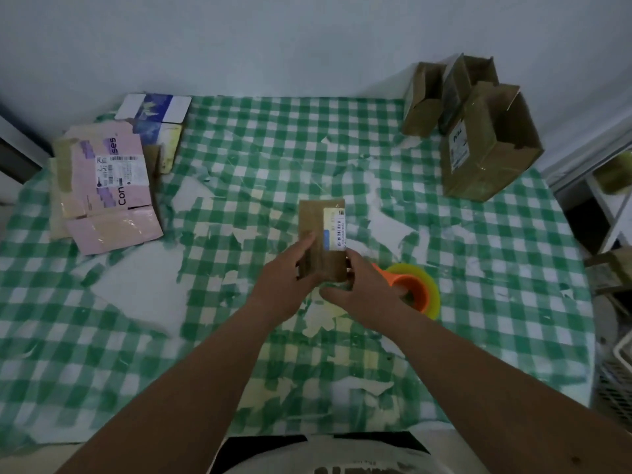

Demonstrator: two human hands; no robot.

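Head view: we hold a small cardboard box (321, 230) above the checked tablecloth (239, 138), left hand (290, 285) and right hand (362, 289) gripping its near end beside the tape roll (419, 289).

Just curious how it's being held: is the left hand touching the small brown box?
Touching. The head view shows the left hand gripping the small brown box at its left edge, with fingers lying on its front.

Checked table (478, 302): boxes (492, 145), flattened cartons (109, 186), tape (419, 290)
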